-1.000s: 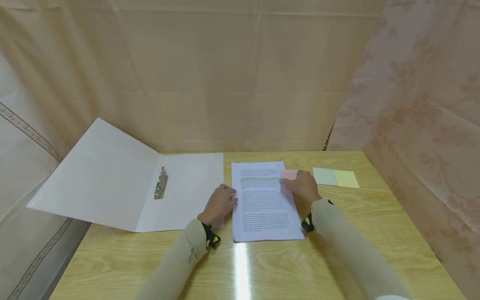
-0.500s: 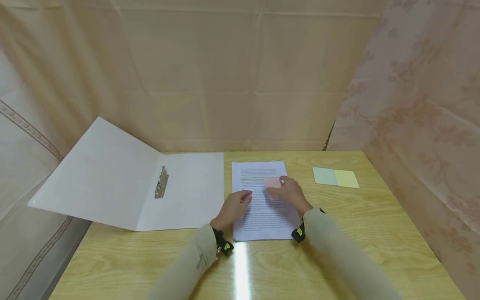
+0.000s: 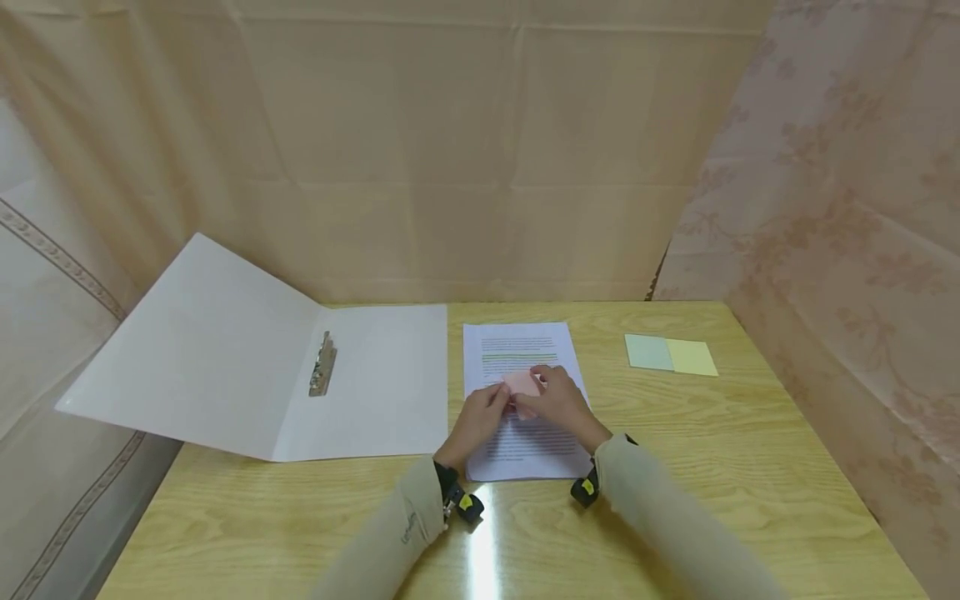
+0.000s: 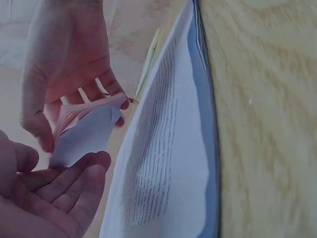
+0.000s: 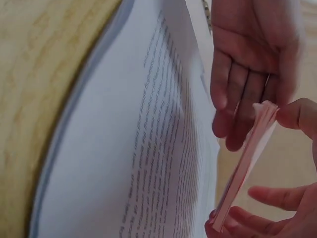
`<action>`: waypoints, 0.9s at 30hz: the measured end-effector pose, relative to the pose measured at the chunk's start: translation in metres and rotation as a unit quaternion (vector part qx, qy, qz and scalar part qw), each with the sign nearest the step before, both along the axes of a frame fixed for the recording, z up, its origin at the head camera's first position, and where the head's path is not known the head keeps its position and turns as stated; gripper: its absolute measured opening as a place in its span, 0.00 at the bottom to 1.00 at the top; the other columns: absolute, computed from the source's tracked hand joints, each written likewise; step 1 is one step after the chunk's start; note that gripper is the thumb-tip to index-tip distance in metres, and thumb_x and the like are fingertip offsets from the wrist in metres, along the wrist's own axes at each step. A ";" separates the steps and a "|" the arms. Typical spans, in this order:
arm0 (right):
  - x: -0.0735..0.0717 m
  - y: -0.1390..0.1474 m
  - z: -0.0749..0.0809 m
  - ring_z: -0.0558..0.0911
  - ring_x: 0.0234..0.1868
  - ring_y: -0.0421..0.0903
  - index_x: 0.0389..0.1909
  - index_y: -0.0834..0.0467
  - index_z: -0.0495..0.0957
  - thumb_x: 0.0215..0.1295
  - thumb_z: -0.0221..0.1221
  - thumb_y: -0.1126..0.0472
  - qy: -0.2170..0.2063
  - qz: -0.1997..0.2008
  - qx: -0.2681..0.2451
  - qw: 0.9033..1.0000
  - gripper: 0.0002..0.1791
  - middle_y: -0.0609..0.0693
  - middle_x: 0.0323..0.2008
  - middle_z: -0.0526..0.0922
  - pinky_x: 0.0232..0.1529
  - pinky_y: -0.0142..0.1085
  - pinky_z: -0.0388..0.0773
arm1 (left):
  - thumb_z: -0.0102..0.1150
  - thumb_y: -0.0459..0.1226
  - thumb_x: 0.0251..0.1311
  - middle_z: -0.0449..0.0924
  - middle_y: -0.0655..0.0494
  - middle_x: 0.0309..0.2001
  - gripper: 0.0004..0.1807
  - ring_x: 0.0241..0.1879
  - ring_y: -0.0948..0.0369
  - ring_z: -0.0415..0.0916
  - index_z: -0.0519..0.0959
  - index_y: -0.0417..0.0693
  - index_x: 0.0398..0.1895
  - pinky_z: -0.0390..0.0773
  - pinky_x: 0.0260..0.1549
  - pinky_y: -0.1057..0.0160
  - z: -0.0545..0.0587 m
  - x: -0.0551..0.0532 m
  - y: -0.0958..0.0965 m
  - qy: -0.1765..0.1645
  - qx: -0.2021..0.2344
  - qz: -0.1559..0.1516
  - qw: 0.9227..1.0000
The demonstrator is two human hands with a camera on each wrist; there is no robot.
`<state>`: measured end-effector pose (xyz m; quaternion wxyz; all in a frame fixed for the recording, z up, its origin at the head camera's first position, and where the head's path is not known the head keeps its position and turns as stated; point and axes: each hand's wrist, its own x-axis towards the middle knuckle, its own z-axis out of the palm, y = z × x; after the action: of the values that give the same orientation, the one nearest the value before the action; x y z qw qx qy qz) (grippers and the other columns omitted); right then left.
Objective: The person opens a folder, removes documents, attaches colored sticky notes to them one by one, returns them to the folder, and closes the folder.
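A pink sticky note pad (image 3: 522,384) is held above a stack of printed pages (image 3: 525,454). My right hand (image 3: 558,404) grips the pad, thumb at one end and fingers at the other, as the right wrist view shows. The left hand (image 3: 480,421) meets the pad's left edge with thumb and fingers. In the left wrist view, the pad's pale underside (image 4: 86,136) faces the camera and my left fingertips (image 4: 94,163) overlap its near edge. The pad's layered edge (image 5: 245,163) shows in the right wrist view. Green lines mark some text on the top page.
An open white folder (image 3: 382,375) with a metal clip (image 3: 323,364) lies left of the pages, its cover raised. Green (image 3: 649,352) and yellow (image 3: 693,357) sticky note pads lie side by side at right on the wooden table (image 3: 750,450). Curtains hang behind and beside it.
My right hand has brought the pink pad from the pages' right edge leftward and nearer over them. The left hand has moved right from the pages' left edge to meet the pad.
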<state>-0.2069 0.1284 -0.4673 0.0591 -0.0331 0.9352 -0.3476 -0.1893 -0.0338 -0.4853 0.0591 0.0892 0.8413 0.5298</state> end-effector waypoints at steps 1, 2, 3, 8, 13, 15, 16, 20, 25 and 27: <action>0.001 -0.001 -0.001 0.75 0.41 0.52 0.59 0.63 0.74 0.54 0.66 0.44 0.006 0.003 -0.003 1.000 0.36 0.62 0.48 0.75 0.42 0.43 0.73 | 0.39 0.42 0.76 0.85 0.44 0.39 0.22 0.39 0.56 0.81 0.81 0.36 0.50 0.79 0.42 0.60 0.000 0.000 0.000 0.000 0.008 0.004 1.000; 0.002 -0.003 -0.001 0.75 0.42 0.53 0.58 0.63 0.74 0.54 0.66 0.44 0.012 0.008 -0.007 1.000 0.35 0.63 0.49 0.75 0.43 0.45 0.73 | 0.39 0.42 0.76 0.85 0.44 0.39 0.22 0.39 0.57 0.82 0.81 0.36 0.50 0.79 0.42 0.61 0.000 0.001 0.000 -0.003 0.016 0.010 1.000; 0.004 -0.004 -0.001 0.76 0.44 0.54 0.58 0.63 0.74 0.54 0.66 0.45 0.018 0.016 -0.009 1.000 0.35 0.63 0.50 0.74 0.45 0.47 0.74 | 0.40 0.41 0.75 0.85 0.44 0.39 0.21 0.38 0.57 0.82 0.81 0.36 0.49 0.80 0.40 0.62 -0.001 0.000 0.000 -0.004 0.023 0.016 1.000; 0.009 -0.009 -0.001 0.76 0.55 0.59 0.59 0.65 0.74 0.57 0.65 0.47 0.062 0.065 -0.001 0.996 0.34 0.64 0.56 0.72 0.58 0.53 0.72 | 0.41 0.39 0.75 0.83 0.44 0.35 0.19 0.32 0.63 0.77 0.80 0.35 0.45 0.78 0.33 0.67 -0.002 -0.002 0.001 -0.041 0.082 0.042 0.995; 0.013 -0.011 0.003 0.74 0.59 0.59 0.60 0.63 0.74 0.59 0.64 0.45 0.078 0.083 0.001 0.994 0.34 0.61 0.58 0.73 0.61 0.53 0.71 | 0.38 0.40 0.76 0.81 0.43 0.47 0.22 0.41 0.61 0.79 0.74 0.35 0.60 0.79 0.39 0.65 -0.002 -0.004 -0.002 -0.091 0.143 0.058 0.984; 0.014 -0.011 0.004 0.74 0.59 0.58 0.61 0.61 0.74 0.58 0.65 0.44 0.071 0.086 -0.011 0.994 0.35 0.59 0.58 0.73 0.61 0.53 0.70 | 0.37 0.42 0.76 0.79 0.42 0.54 0.24 0.49 0.57 0.79 0.70 0.37 0.65 0.79 0.46 0.61 -0.001 -0.004 -0.003 -0.106 0.162 0.058 0.979; 0.014 -0.011 0.005 0.75 0.59 0.57 0.62 0.60 0.74 0.58 0.66 0.43 0.071 0.089 -0.014 0.993 0.36 0.59 0.59 0.73 0.60 0.53 0.71 | 0.36 0.42 0.76 0.78 0.43 0.57 0.25 0.53 0.56 0.78 0.68 0.38 0.67 0.78 0.50 0.59 0.000 -0.004 -0.004 -0.113 0.171 0.057 0.977; 0.015 -0.010 0.006 0.74 0.60 0.58 0.65 0.55 0.72 0.53 0.69 0.41 0.070 0.102 -0.024 0.992 0.40 0.58 0.61 0.71 0.60 0.54 0.71 | 0.33 0.45 0.76 0.74 0.45 0.63 0.26 0.61 0.53 0.74 0.66 0.42 0.69 0.73 0.60 0.55 0.005 -0.003 -0.006 -0.132 0.199 0.056 0.969; 0.016 -0.008 0.006 0.73 0.61 0.59 0.65 0.52 0.72 0.48 0.72 0.42 0.085 0.115 -0.007 0.990 0.43 0.61 0.62 0.69 0.59 0.54 0.72 | 0.33 0.43 0.76 0.77 0.43 0.57 0.25 0.49 0.60 0.75 0.69 0.39 0.66 0.76 0.45 0.65 0.004 -0.004 -0.010 -0.145 0.269 0.056 0.951; 0.017 -0.008 0.006 0.73 0.61 0.59 0.65 0.52 0.73 0.46 0.73 0.43 0.101 0.121 0.005 0.988 0.43 0.61 0.61 0.69 0.59 0.54 0.72 | 0.33 0.42 0.76 0.78 0.43 0.54 0.25 0.44 0.63 0.74 0.70 0.37 0.65 0.76 0.39 0.68 0.002 -0.004 -0.010 -0.153 0.299 0.057 0.940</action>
<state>-0.1898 0.1204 -0.4616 0.0064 -0.1803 0.9274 -0.3278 -0.1931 -0.0442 -0.4831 0.1276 -0.0271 0.6288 0.7666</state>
